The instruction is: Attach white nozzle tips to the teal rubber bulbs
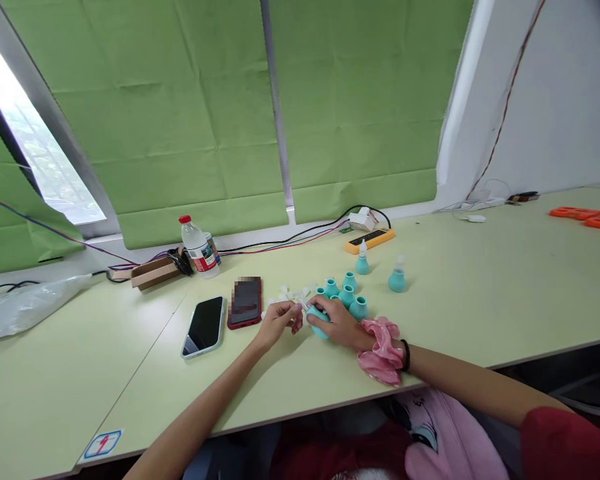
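Note:
My right hand (pixel 336 321) grips a teal rubber bulb (pixel 317 319) just above the pale green table (pixel 480 293). My left hand (pixel 279 319) pinches a small clear nozzle tip (pixel 301 307) at the bulb's mouth. Right behind my hands stands a cluster of several teal bulbs (pixel 346 292) without tips, and loose white tips (pixel 293 293) lie to their left. Two bulbs with tips fitted stand farther back, one (pixel 363 260) near the yellow device and one (pixel 397 277) to the right. A pink scrunchie (pixel 381 350) and a black band sit on my right wrist.
Two phones lie left of my hands, a pale one (pixel 205 326) and a red-cased one (pixel 245 302). A water bottle (pixel 199 247), a cardboard box (pixel 154 272), cables, a yellow device (pixel 369 240), a plastic bag (pixel 23 307) and orange parts (pixel 583 216) line the table's far side.

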